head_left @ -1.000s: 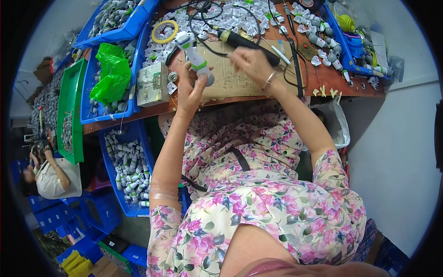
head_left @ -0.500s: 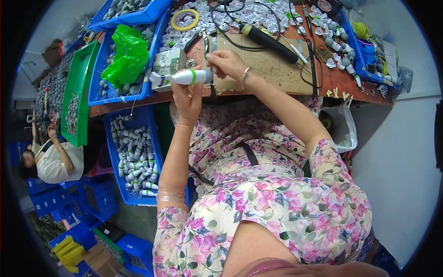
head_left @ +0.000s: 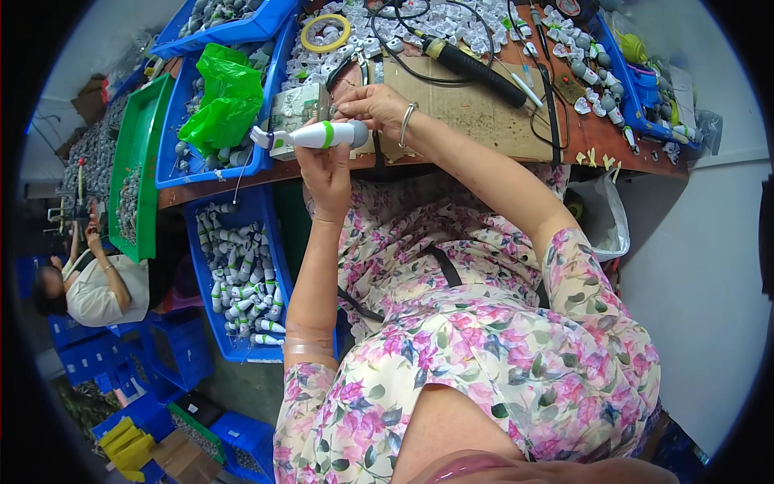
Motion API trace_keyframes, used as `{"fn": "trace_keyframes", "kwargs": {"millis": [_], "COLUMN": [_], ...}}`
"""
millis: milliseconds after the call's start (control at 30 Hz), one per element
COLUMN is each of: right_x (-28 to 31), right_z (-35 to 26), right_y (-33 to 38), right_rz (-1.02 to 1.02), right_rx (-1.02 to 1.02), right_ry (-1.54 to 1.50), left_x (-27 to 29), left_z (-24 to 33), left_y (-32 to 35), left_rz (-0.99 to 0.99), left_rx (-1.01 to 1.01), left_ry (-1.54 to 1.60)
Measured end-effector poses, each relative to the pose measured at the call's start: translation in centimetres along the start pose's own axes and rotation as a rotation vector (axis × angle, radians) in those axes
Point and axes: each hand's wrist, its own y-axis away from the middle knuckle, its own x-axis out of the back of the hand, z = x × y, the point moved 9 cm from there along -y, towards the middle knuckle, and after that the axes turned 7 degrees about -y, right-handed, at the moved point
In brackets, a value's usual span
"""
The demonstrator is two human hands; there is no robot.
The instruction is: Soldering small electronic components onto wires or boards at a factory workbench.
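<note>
My left hand (head_left: 325, 173) is closed around a white bottle-shaped plastic piece (head_left: 342, 132) with a green ring and a grey rounded end. It lies nearly level, its clear, narrow end pointing left. My right hand (head_left: 375, 108) has thumb and fingers pinched together just beyond the piece, by a small clear-topped box (head_left: 297, 108) at the table's edge. Whatever sits in that pinch is hidden. Pliers (head_left: 355, 68) with dark handles lie beyond my right hand. A sheet of brown cardboard (head_left: 451, 121) lies beneath and to the right of it.
Small white parts (head_left: 451, 36) cover the table's far side, with a yellow tape roll (head_left: 326, 33) and a black cylindrical tool (head_left: 476, 74) with its cable. A blue bin (head_left: 235, 348) of similar white pieces stands below left. Further left, a co-worker (head_left: 109, 290) sits.
My right hand has shifted left and slightly down, toward the small box. My left hand has moved slightly left with the white piece. The whole view has shifted a little.
</note>
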Motion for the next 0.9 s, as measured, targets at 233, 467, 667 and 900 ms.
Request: {"fn": "trace_keyframes", "kwargs": {"millis": [233,467,667,900], "right_x": [-0.3,-0.5,-0.3,-0.7], "right_z": [0.6,0.2,0.3,0.3], "right_y": [-1.6,-3.1,-4.9,-5.6], "right_rz": [0.023,0.012,0.013,0.030], "right_rx": [-0.014,0.053,0.019,0.054], "right_ry": [-0.018,0.284,0.481,0.515], "left_x": [2.1,3.3,5.7,7.1], "left_z": [-1.7,-2.5,-1.6,-1.7], "left_y": [0.6,0.2,-2.6,-6.3], "left_rz": [0.086,0.115,0.211,0.202], "left_rx": [0.070,0.097,0.020,-0.001], "left_ry": [0.014,0.045,-0.030,-0.002]}}
